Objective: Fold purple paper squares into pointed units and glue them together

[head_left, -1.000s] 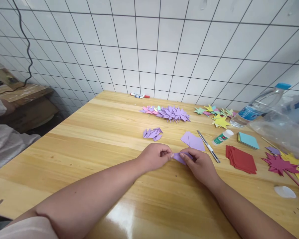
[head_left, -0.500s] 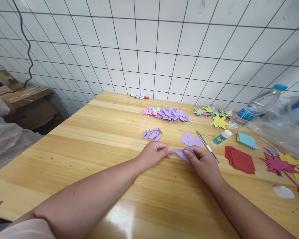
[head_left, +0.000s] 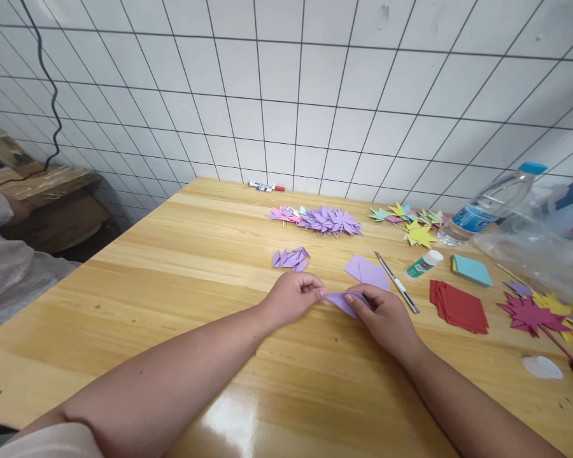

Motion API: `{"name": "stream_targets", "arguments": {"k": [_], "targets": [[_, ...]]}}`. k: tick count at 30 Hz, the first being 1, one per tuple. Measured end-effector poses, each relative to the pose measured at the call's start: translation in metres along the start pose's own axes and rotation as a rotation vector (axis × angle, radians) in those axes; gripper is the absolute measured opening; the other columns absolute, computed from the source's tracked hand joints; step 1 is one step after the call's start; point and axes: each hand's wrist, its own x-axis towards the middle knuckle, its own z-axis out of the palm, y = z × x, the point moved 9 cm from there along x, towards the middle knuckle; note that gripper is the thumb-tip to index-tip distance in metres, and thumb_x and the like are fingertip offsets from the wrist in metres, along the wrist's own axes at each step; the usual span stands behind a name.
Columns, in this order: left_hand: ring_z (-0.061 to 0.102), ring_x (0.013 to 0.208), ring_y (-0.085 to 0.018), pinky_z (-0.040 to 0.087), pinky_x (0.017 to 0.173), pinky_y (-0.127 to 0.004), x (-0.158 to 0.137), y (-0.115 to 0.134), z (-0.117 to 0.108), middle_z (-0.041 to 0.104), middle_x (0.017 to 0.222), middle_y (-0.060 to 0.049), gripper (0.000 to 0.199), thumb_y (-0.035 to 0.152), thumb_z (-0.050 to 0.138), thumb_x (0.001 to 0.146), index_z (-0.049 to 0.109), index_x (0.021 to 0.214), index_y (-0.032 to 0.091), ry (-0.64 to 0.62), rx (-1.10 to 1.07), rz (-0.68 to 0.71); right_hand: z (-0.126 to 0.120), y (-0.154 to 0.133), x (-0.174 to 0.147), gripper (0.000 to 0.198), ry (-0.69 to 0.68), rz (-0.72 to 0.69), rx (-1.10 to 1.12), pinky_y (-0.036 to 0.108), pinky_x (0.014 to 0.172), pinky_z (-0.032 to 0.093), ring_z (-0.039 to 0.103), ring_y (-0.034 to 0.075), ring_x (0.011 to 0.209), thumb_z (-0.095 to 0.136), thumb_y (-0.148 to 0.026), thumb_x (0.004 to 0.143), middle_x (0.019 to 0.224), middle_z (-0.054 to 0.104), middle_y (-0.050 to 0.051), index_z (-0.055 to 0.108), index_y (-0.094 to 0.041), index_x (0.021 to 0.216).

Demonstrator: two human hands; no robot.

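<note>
A folded piece of purple paper (head_left: 342,303) is pinched between the thumb and fingers of my right hand (head_left: 379,313). Its pointed left end meets the fingertips of my left hand (head_left: 296,294), which are closed on that tip. Just beyond my left hand lies a small group of folded purple paper pieces (head_left: 291,259). Flat purple sheets with a crease (head_left: 365,270) rest behind my right hand, partly covered by it. A slim craft knife (head_left: 396,282) lies slanted to the right of those sheets.
A glue stick (head_left: 424,264), red paper squares (head_left: 458,306), a blue-topped paper stack (head_left: 472,270) and a water bottle (head_left: 491,207) are on the right. Purple paper leaves (head_left: 330,221) and a marker (head_left: 266,186) lie at the back. Another person's sleeve (head_left: 9,254) shows at left.
My right hand has shifted slightly left with the folded purple paper, bringing its tip against my left fingertips. The view has moved a little.
</note>
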Motion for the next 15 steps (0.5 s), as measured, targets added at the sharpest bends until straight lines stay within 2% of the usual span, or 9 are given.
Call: {"name": "stream_targets", "arguments": {"k": [2,4,7,11,13,15], "targets": [[0.056,0.06,-0.012,0.042,0.057,-0.022,0.0,-0.002,-0.002,0.065,0.066,-0.003,0.024,0.035,0.057,0.075,0.066,0.074,0.013,0.024,0.016,-0.009,0.0,0.001,0.0,0.022,0.004,-0.005,0.013,0.026,0.063,0.044,0.058,0.016,0.068,0.052,-0.037,0.08,0.074,0.066,0.003,0.066,-0.02,0.081],[0.055,0.059,-0.012,0.042,0.057,-0.022,0.0,-0.003,-0.002,0.065,0.065,-0.003,0.025,0.036,0.056,0.076,0.065,0.073,0.013,0.032,0.057,-0.011,-0.002,0.005,0.001,0.024,0.029,0.015,0.026,0.024,0.055,0.041,0.053,0.015,0.059,0.053,-0.038,0.08,0.065,0.061,0.0,0.063,-0.02,0.093],[0.055,0.06,-0.012,0.041,0.056,-0.021,-0.001,-0.001,0.001,0.065,0.067,-0.003,0.027,0.039,0.055,0.077,0.066,0.074,0.014,0.002,0.119,0.01,-0.004,0.01,0.001,0.037,0.056,0.039,0.04,0.022,0.046,0.033,0.042,0.011,0.047,0.054,-0.036,0.08,0.055,0.05,-0.006,0.048,-0.021,0.113],[0.057,0.072,-0.013,0.042,0.063,-0.021,-0.006,0.009,0.01,0.066,0.08,-0.003,0.03,0.041,0.061,0.073,0.066,0.09,0.017,-0.086,0.147,0.094,0.011,0.002,-0.003,0.042,-0.091,-0.034,0.078,0.022,0.053,0.037,0.048,0.012,0.054,0.053,-0.028,0.08,0.062,0.054,-0.005,0.039,-0.023,0.119],[0.056,0.071,-0.013,0.041,0.061,-0.02,-0.008,0.009,0.014,0.066,0.079,-0.002,0.029,0.04,0.065,0.069,0.067,0.087,0.018,-0.133,0.196,0.106,0.019,-0.004,-0.006,0.041,-0.162,-0.074,0.091,0.023,0.056,0.039,0.05,0.012,0.059,0.052,-0.026,0.08,0.065,0.056,-0.004,0.038,-0.023,0.119],[0.052,0.061,-0.011,0.037,0.053,-0.02,-0.008,0.004,0.017,0.062,0.068,0.0,0.024,0.04,0.064,0.069,0.067,0.079,0.018,-0.16,0.249,0.085,0.022,-0.006,-0.008,0.04,-0.192,-0.086,0.114,0.023,0.057,0.039,0.051,0.012,0.06,0.052,-0.027,0.081,0.067,0.056,-0.004,0.038,-0.023,0.119]]}}
